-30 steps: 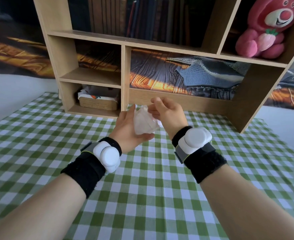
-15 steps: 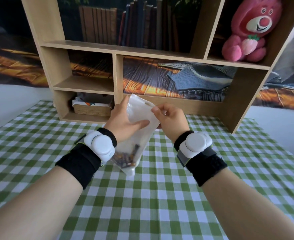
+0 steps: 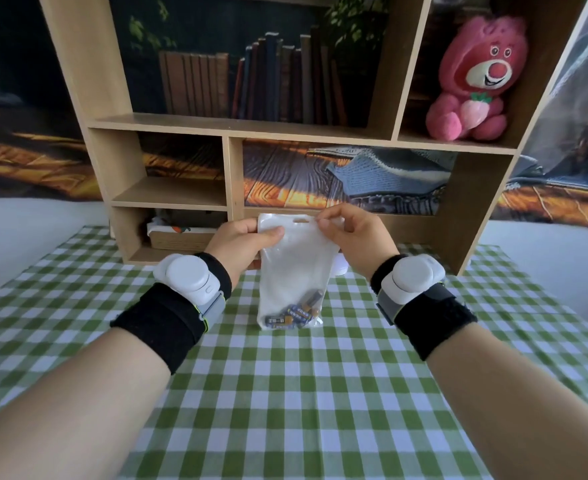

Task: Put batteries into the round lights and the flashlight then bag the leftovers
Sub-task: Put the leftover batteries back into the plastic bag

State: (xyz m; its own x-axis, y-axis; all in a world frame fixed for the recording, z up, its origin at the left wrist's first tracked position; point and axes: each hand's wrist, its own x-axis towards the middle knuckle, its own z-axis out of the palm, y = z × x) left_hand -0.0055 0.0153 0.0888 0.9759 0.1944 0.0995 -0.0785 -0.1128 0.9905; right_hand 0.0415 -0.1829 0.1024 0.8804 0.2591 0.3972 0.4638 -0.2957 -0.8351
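Bag (image 3: 294, 268), upright above the checked cloth (image 3: 285, 393) at 12 o'clock, top edge pinched by left hand (image 3: 240, 245) and right hand (image 3: 355, 237), likely to press its seal shut; batteries (image 3: 294, 311) pooled at the bottom.

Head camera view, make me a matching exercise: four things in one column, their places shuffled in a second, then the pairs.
Things:
1. batteries
2. pink plush bear
3. plastic bag
4. basket

Places:
A. bottom left shelf compartment
B. pinched at its top by left hand and right hand
C. upper right shelf compartment
D. bottom of the bag

Pairs: 1-D, 2-C, 3-B, 4-A
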